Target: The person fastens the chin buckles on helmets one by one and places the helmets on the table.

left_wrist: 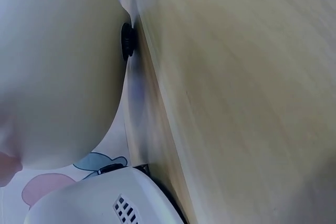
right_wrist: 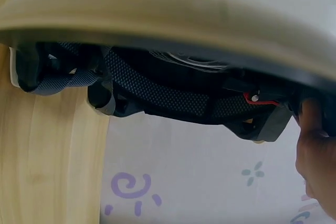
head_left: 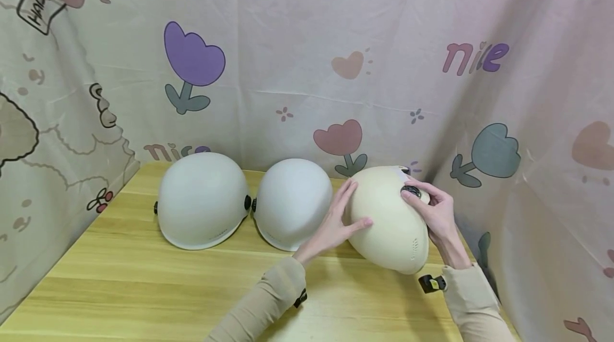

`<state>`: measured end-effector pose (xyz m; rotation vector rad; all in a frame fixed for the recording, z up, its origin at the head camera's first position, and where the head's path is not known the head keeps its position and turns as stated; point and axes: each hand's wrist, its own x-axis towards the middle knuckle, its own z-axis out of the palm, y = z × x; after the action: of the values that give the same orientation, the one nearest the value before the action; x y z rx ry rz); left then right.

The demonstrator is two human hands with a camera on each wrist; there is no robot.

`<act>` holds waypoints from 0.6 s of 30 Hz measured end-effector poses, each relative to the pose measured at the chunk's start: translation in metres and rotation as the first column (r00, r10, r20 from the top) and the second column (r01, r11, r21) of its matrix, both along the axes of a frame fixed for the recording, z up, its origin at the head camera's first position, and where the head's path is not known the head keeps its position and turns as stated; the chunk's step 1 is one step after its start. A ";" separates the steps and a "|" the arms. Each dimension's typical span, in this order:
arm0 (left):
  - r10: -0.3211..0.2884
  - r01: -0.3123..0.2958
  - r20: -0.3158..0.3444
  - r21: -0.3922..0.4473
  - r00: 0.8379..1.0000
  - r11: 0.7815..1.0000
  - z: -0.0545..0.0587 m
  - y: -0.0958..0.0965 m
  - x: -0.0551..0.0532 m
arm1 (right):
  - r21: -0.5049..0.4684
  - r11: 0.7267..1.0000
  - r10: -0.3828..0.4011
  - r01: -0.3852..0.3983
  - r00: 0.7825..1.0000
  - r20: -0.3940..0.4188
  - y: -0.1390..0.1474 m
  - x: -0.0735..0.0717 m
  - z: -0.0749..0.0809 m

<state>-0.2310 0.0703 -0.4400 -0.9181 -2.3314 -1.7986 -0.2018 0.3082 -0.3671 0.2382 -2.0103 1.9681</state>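
Observation:
A cream helmet point(head_left: 384, 219) at the right of the table is tipped, its vented end low towards the front. My left hand point(head_left: 340, 219) lies against its left side, fingers along the shell and thumb spread over the front. With the right hand point(head_left: 437, 211) I grip the right rim, thumb on the outside beside a round black knob point(head_left: 411, 191). Inside the rim, the right wrist view shows dark padding point(right_wrist: 163, 95), black straps and a bit of red trim. A fingertip point(left_wrist: 8, 167) of the left hand shows at the edge of the left wrist view.
Two more helmets stand rim down on the wooden table point(head_left: 144, 299): an off-white helmet point(head_left: 203, 201) at the left and a white helmet point(head_left: 292, 203) in the middle, close to my left hand. Printed cloth point(head_left: 268, 59) hangs behind and along both sides.

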 end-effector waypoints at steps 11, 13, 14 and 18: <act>0.032 -0.032 0.076 0.006 0.997 0.999 -0.002 -0.004 0.000 | -0.117 0.993 0.011 -0.009 1.000 0.012 0.000 0.000 -0.002; 0.036 -0.036 0.077 0.010 0.996 0.999 -0.002 -0.004 -0.001 | -0.142 0.990 0.017 -0.015 1.000 0.015 0.001 0.000 -0.002; 0.036 -0.037 0.080 0.011 0.996 0.999 -0.003 -0.005 -0.001 | -0.154 0.988 0.020 -0.017 1.000 0.015 0.002 -0.001 -0.003; 0.038 -0.039 0.090 0.015 0.995 0.999 -0.004 -0.006 -0.002 | -0.194 0.981 0.022 -0.019 1.000 0.010 0.002 -0.003 -0.004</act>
<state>-0.2329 0.0643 -0.4439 -0.8009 -2.3642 -1.8794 -0.2043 0.3106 -0.3712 0.2016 -1.8137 2.1652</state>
